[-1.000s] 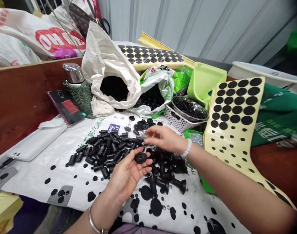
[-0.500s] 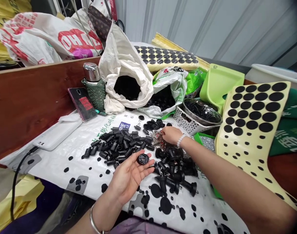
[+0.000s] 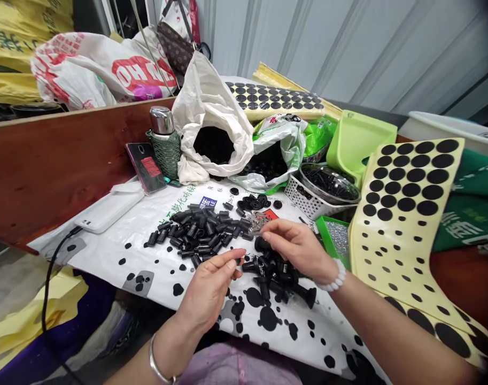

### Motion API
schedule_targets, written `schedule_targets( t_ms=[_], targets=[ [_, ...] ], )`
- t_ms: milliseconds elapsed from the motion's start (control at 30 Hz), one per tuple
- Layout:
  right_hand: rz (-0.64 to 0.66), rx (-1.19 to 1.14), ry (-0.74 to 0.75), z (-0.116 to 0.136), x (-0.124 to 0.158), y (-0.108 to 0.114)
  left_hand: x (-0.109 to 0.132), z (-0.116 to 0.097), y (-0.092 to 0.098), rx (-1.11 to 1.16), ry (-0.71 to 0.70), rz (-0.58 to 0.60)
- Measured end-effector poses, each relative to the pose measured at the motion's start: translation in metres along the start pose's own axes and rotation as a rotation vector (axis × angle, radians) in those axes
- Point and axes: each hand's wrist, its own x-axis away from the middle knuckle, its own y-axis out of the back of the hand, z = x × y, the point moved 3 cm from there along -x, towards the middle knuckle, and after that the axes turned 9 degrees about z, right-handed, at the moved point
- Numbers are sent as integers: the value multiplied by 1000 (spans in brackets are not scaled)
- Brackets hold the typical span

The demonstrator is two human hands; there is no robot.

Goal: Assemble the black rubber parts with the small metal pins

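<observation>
My left hand [image 3: 211, 283] is closed, thumb against fingers, at the near side of the black parts. Only a dark sliver of the round black disc shows at its fingertips. To its right, my right hand [image 3: 297, 243] is raised over the work area with its fingers pinched together; whatever they hold is hidden or too small to name. Just beyond those fingers lies a small heap of thin metal pieces [image 3: 256, 220]. Black cylindrical sleeves [image 3: 199, 227] are piled to the left. Below my right hand is a cluster of black flanged parts [image 3: 281, 275]. Several black discs [image 3: 254, 202] lie farther back.
Behind stand an open white sack [image 3: 214, 115], a plastic bag of black parts [image 3: 268, 160] and a white basket [image 3: 308, 200] with a bowl [image 3: 330, 182]. At right are a green tray [image 3: 334, 238] and sticker sheets [image 3: 408, 214]. A phone [image 3: 145, 167] leans against a netted flask [image 3: 163, 147].
My left hand has turned from palm-up with the disc showing to a closed pinch. My right hand has drawn back from the metal pieces toward my left hand.
</observation>
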Motion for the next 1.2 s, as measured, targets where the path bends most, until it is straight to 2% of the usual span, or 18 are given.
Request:
schedule_targets(
  t_ms=[133, 233, 433, 600, 700, 867, 967, 1200],
  targets=[
    [4, -377, -108, 3, 21, -17, 7, -1, 3, -318, -175, 14],
    [6, -496, -162, 1, 31, -26, 12, 1, 4, -509, -275, 9],
    [-47, -468, -122, 1, 41, -34, 21, 7, 0, -821, -376, -37],
    [-146, -170, 135, 10, 48, -34, 23, 9, -6, -997, -417, -1],
    [-144, -8, 291, 16, 51, -37, 22, 9, -7, -995, -396, 28],
    [-161, 37, 429, 20, 53, -35, 23, 10, -8, -744, -249, 187],
    [-150, 52, 443, 21, 54, -33, 26, 8, -9, -657, -236, 236],
    [-77, 109, 427, 24, 59, -33, 32, 1, -10, -591, -279, 182]
  ],
)
